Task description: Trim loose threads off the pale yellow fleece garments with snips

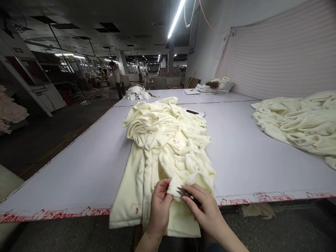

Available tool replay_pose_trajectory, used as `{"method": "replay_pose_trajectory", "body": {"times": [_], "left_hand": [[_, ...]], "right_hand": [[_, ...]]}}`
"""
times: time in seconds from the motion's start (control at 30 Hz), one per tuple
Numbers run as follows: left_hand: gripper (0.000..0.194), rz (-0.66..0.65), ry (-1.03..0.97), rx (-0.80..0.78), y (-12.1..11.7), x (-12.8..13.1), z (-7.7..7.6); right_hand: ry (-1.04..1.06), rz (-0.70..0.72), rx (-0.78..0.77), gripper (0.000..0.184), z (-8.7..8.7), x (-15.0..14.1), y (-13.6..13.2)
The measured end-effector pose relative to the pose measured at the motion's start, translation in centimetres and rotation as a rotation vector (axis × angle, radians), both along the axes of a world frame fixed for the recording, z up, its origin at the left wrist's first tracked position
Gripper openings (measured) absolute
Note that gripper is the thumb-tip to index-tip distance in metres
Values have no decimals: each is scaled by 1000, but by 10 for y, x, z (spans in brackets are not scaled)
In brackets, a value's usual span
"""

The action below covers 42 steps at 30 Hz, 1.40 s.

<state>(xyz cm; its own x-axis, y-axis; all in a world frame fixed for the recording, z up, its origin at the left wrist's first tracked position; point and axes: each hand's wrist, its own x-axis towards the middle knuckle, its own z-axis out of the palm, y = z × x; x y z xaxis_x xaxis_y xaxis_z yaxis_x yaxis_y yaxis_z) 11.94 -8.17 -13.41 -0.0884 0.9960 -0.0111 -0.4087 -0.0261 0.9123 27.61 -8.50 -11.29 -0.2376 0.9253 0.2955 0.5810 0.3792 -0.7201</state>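
A heap of pale yellow fleece garments (170, 136) with small reddish prints lies at the table's front edge, its lower part hanging over. My left hand (160, 207) pinches a pale hem of the fleece garment between thumb and fingers. In my right hand (204, 206) is a pair of small dark thread snips (181, 191), the blades pointing left across the held hem. Most of the snips' handle is hidden by my fingers, and whether the blades touch the cloth I cannot tell.
The wide table (86, 168) has a printed red edge. Another pale yellow fleece pile (299, 122) lies at right. A dark flat object (192, 112) rests behind the heap. Farther back are white scraps (137, 93) and stacked papers (206, 88). A person (117, 78) stands beyond the table.
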Motion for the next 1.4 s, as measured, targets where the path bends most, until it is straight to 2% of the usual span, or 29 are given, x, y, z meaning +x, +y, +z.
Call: {"method": "replay_pose_trajectory", "body": {"times": [0.2, 0.3, 0.43, 0.53, 0.63, 0.73, 0.83, 0.93, 1.03, 1.2, 1.4], "left_hand": [[26, -10, -158, -76, 0, 1, 9], [25, -25, -130, -67, 2, 1, 10], [23, -41, -123, -63, 1, 1, 8], [26, -28, -85, -35, 1, -1, 5], [33, 3, 38, 5, 4, -6, 1], [24, -147, 172, -49, 7, -10, 1], [19, -308, 69, -135, 10, -11, 5], [18, -306, -124, -169, 11, -10, 8], [17, -290, -181, -186, 10, -10, 8], [27, -299, -114, -113, 8, -10, 10], [32, -352, -48, -64, 7, -12, 19]], "right_hand": [[-36, -45, 31, 26, 1, 3, 2], [-42, -9, 30, 27, 4, 4, 2], [-33, -87, 29, 28, 5, 1, 1], [-52, -125, 26, 26, -3, -1, 0], [-90, -135, 48, 23, -14, -1, 4], [-94, -212, 97, 26, -20, 1, 19], [-124, -286, 77, 21, -14, 3, 31], [-118, -180, -14, 11, -3, 4, 28], [-86, -45, 8, 18, 4, 5, 16], [-229, -106, 162, 24, 6, 4, 8], [-218, -60, 125, 22, 11, 6, 10]]}}
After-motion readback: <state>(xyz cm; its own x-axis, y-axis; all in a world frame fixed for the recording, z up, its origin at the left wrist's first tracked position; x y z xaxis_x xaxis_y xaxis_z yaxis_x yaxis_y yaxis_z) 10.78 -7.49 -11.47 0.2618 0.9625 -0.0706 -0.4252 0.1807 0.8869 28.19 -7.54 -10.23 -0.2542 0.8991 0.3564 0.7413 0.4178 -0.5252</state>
